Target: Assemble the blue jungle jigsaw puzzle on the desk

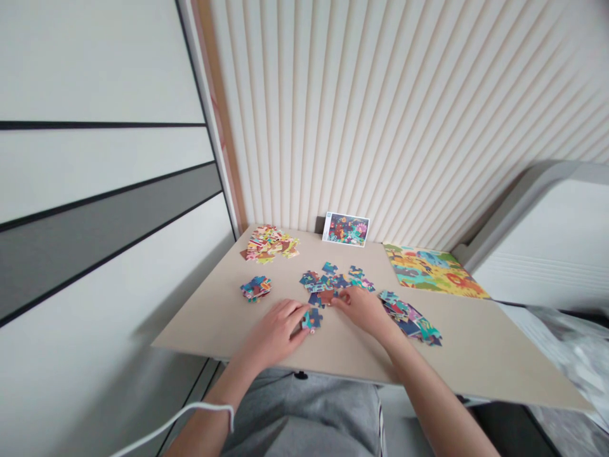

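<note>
My left hand [278, 333] rests low over the table, its thumb and index finger closed on the left edge of a blue-teal puzzle piece [313, 318]. Slightly farther off, my right hand [360, 308] pinches at the edge of a reddish-brown puzzle piece [326, 296]. That piece lies against the near side of a cluster of dark blue puzzle pieces [339, 281]; whether it is joined to them I cannot tell. The right fingertips partly cover the cluster's near edge.
A small pile of puzzle pieces [255, 288] lies left, yellow-pink pieces [271, 244] behind it. To the right are an overlapping row of pieces [412, 319] and an animal puzzle [434, 271]. A picture card [346, 229] leans at the back of the beige table [214, 330]. A white cable [190, 407] crosses my left wrist.
</note>
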